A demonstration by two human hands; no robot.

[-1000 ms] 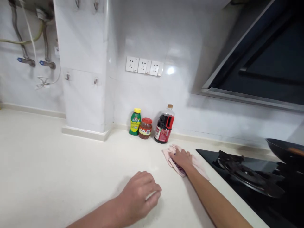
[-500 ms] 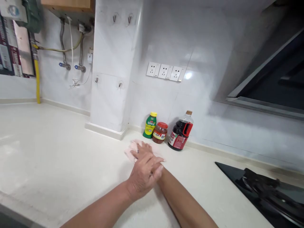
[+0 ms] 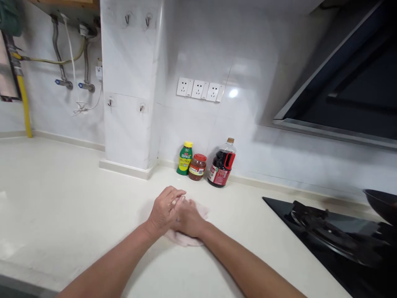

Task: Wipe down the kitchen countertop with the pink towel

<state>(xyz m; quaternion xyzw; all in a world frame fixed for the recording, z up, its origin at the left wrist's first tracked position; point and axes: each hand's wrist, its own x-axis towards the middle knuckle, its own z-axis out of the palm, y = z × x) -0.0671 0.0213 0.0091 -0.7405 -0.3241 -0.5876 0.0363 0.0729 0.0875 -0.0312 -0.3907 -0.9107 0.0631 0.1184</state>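
Note:
A pale pink cloth (image 3: 185, 239) lies on the white countertop (image 3: 93, 215), and my right hand (image 3: 190, 219) presses down on it. My right fingers are partly hidden behind my left hand and blurred by motion. Over the right hand's near knuckles comes my left hand (image 3: 165, 209), its fingers loosely bent and apart, with nothing visible in them. Beyond the hands, against the wall, stand a green squeeze bottle (image 3: 185, 159) with a yellow cap, a red-lidded jar (image 3: 197, 167) and a large bottle of dark sauce (image 3: 221, 165) with a red handle.
To the right is a black gas hob (image 3: 297, 240) with a burner grate (image 3: 328, 236); part of a wok (image 3: 383, 205) shows at the edge. A range hood (image 3: 350, 87) hangs above. The wall pillar (image 3: 127, 95) juts onto the counter. Sockets (image 3: 198, 90) line the back wall.
The cloth and my right hand have slid nearer to me, away from the bottles. My left hand has shifted left off the right wrist. The view has swung right, bringing the wok in.

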